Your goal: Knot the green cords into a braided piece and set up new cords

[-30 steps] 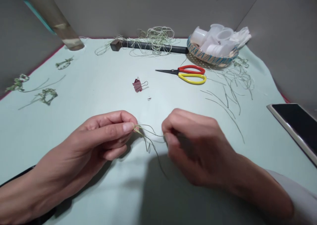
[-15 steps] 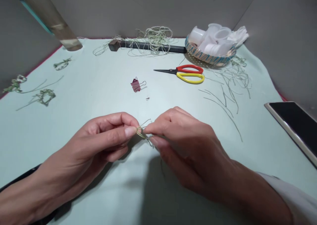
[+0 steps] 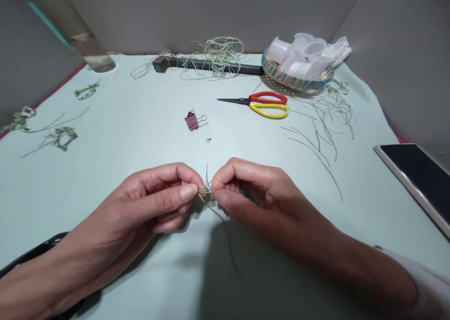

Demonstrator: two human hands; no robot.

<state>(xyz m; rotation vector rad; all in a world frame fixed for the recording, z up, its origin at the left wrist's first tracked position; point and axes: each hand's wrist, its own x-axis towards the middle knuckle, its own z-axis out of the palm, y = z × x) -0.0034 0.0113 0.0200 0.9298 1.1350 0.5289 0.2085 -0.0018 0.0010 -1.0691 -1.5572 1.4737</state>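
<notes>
Between thumb and forefinger, my left hand [image 3: 158,195] pinches a small bunch of thin green cords [image 3: 225,222]. Just to its right, my right hand [image 3: 251,188] is closed with thumb and forefinger together on cord strands that run across the narrow gap. One loose end trails down toward me over the cloth, and a short one sticks up between the hands. What lies inside the left fingertips is hidden. Beyond the hands lie a dark red binder clip [image 3: 192,121] and a tiny dark bit [image 3: 209,140].
Scissors [image 3: 269,105] with red and yellow handles lie farther back. Behind them are a black-handled hammer [image 3: 197,64], tangled cord [image 3: 225,52] and a basket [image 3: 298,78] of white spools. Knotted green pieces [image 3: 64,138] lie left, cut cord ends [image 3: 316,151] right, near a phone [image 3: 418,174].
My right hand has turned and drawn its fingers into a tighter pinch, slightly apart from the left. A long cord end now hangs out below. My left hand has barely moved.
</notes>
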